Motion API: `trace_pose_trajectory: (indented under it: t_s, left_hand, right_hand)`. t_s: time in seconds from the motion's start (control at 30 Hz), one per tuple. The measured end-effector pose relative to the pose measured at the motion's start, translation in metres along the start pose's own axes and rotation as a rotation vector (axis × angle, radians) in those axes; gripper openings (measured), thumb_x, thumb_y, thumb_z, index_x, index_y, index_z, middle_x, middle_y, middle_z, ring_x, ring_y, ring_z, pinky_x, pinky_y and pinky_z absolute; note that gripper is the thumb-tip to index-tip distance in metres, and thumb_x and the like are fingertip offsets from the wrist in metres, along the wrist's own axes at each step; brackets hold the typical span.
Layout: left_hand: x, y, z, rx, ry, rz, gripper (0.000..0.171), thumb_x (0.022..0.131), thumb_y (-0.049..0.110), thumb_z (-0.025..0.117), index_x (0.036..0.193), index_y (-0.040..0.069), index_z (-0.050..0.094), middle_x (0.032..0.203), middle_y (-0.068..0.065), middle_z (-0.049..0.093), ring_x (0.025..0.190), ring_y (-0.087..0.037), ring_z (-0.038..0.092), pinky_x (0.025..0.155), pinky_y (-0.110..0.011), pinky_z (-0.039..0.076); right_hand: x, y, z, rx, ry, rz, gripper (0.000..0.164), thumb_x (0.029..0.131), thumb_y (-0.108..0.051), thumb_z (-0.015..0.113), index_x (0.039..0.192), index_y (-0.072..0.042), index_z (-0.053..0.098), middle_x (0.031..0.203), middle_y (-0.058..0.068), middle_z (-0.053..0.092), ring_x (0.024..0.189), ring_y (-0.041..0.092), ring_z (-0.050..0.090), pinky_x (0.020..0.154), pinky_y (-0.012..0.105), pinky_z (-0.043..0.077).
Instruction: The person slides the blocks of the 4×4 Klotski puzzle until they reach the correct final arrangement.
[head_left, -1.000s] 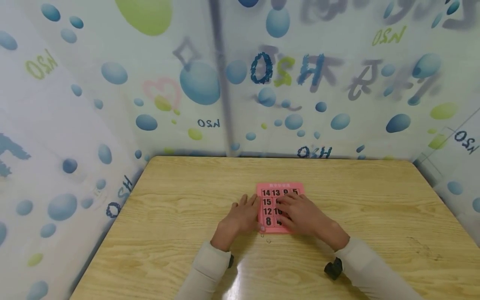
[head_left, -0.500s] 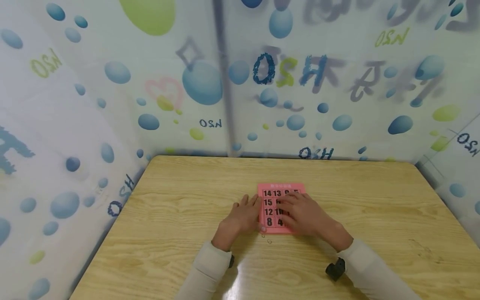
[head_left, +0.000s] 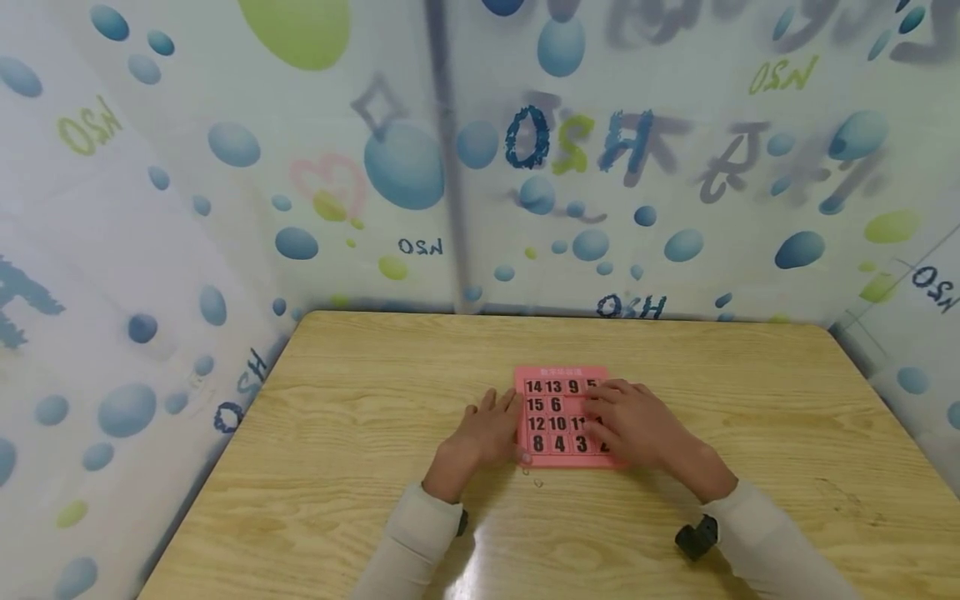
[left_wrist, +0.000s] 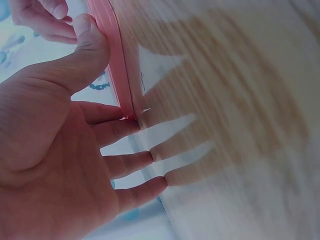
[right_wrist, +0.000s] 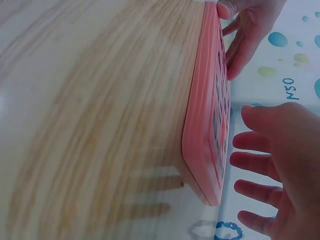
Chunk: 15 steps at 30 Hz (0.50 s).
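Note:
A pink number slide puzzle (head_left: 570, 461) lies flat on the wooden table, its tiles printed with black numbers. A bare pink gap shows in the second row, right of the 6 tile (head_left: 556, 405). My left hand (head_left: 486, 432) rests at the puzzle's left side, thumb on its near left corner, straight fingers spread with tips on the table. Over the right-hand columns is my right hand (head_left: 633, 423), fingers extended and relaxed, hiding several tiles. In the right wrist view, that hand (right_wrist: 287, 170) hovers just above the puzzle face, holding nothing.
The wooden table (head_left: 360, 417) extends on all sides of the puzzle. A wall (head_left: 480, 208) printed with blue and green bubbles stands behind its far edge. Dark wrist devices, such as the right one (head_left: 696, 537), sit below both cuffs.
My right hand has shifted to the right across the puzzle, uncovering the 9, 6 and 3 tiles and the gap. My left hand stays in place.

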<state>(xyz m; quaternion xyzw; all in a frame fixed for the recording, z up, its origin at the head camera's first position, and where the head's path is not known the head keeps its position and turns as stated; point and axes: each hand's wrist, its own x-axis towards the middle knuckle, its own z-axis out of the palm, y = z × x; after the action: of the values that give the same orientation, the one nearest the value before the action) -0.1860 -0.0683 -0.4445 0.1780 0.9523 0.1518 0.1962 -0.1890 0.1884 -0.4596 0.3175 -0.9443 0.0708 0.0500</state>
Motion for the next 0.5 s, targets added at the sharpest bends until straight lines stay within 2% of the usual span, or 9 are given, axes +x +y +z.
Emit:
trace_pose_trajectory:
  t_s: [0.27,0.5]
  left_hand:
    - [-0.001,0.001,0.0,0.019,0.002,0.004,0.097,0.084,0.042,0.075,0.159,0.009,0.022,0.165,-0.01,0.021,0.152,-0.037,0.014,0.117,-0.055,0.024]
    - [-0.001,0.001,-0.001,0.026,0.009,0.006,0.097,0.083,0.042,0.075,0.158,0.009,0.023,0.164,-0.01,0.023,0.151,-0.037,0.016,0.117,-0.055,0.024]
  right_hand:
    - [-0.009,0.009,-0.003,-0.017,0.019,0.006,0.035,0.098,-0.035,0.061,0.121,-0.011,0.071,0.124,0.009,0.067,0.121,0.033,0.057,0.099,0.058,0.044]
    - [-0.012,0.009,-0.001,-0.023,-0.009,0.029,0.032,0.097,-0.034,0.062,0.117,-0.013,0.074,0.128,0.009,0.066,0.12,0.033,0.058,0.099,0.059,0.044]
